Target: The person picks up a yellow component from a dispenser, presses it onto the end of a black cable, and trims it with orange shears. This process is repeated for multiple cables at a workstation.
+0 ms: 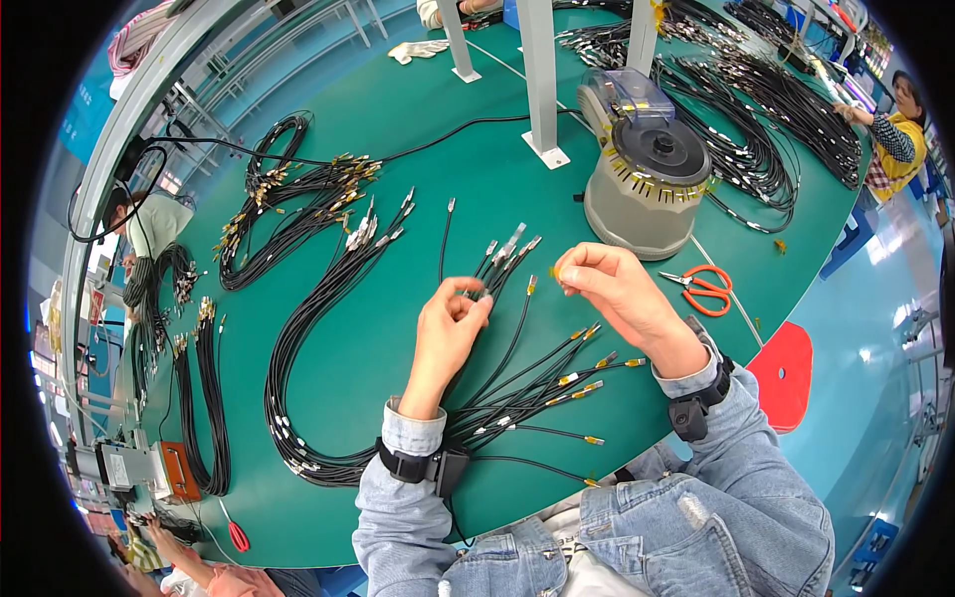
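Note:
My right hand (619, 294) is closed in a pinch on a small piece of yellow tape (554, 272), which sticks out at its fingertips. My left hand (445, 333) is curled with thumb and forefinger close together, next to a bundle of black cables (497, 261) with pale connector ends. What its fingertips hold, if anything, is too blurred to make out. Below and between my hands, several black cables (517, 383) fan out to the right, many with yellow tape on their ends. A round grey tape dispenser (637, 204) with yellow strips around its dark top stands beyond my right hand.
Red-handled cutters (706, 291) lie right of my right hand. A long looped cable bundle (282, 368) and further bundles (298, 219) cover the left of the green table (398, 527). Metal posts (542, 90) rise beyond. A red stool (784, 378) stands at the right edge; co-workers sit around.

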The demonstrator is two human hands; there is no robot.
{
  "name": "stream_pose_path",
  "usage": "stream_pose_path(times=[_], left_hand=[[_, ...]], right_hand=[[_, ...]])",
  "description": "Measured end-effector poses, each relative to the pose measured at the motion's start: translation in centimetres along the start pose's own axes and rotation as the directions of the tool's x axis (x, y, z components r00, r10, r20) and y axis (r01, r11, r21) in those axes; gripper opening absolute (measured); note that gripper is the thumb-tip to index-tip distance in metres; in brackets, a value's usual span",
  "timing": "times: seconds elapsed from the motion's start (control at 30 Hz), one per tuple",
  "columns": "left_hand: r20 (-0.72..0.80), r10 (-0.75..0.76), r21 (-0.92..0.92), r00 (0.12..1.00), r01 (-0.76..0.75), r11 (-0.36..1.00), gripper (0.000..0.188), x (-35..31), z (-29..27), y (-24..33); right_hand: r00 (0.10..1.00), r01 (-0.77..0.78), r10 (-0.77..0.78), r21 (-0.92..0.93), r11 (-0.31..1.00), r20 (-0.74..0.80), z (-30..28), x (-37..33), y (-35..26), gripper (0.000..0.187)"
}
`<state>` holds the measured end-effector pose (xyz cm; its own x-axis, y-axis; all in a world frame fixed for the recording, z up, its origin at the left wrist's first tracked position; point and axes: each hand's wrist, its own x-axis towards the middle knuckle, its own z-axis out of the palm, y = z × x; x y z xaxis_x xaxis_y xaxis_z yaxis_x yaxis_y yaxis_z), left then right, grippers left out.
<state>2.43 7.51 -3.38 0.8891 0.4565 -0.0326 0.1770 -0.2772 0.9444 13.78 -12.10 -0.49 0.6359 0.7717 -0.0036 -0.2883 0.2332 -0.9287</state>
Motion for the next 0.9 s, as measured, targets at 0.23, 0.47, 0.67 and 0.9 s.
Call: stream_pose_path(times=[0.23, 0.47, 0.67, 0.9], left_hand=[[-0.066, 0.196, 0.048, 0.978, -0.193, 0.980, 0.014, 1.6, 1.7, 1.5], [0.066, 0.064, -0.258, 0.996, -0.045, 0.965, 0.016, -0.2, 2.1, 4.7], [0.121, 0.045, -0.422, 0.992, 0.010, 0.906, 0.015, -1.7, 2.2, 6.0], [-0.078, 0.152, -0.453, 0.985, -0.171, 0.875, 0.018, -3.6, 3.8, 5.0]], right_hand=[[0.999, 0.039, -0.038, 0.047, 0.998, -0.025, 0.4, -0.3, 0.0, 0.011], [0.996, 0.077, -0.075, 0.048, 0.996, -0.044, 1.3, -0.9, 0.4, 0.011], [0.979, 0.198, -0.192, 0.104, 0.975, -0.061, 3.2, -1.6, 0.5, 0.007], [0.938, 0.331, -0.328, 0.013, 0.943, -0.117, 5.0, -1.5, 1.8, 0.005]])
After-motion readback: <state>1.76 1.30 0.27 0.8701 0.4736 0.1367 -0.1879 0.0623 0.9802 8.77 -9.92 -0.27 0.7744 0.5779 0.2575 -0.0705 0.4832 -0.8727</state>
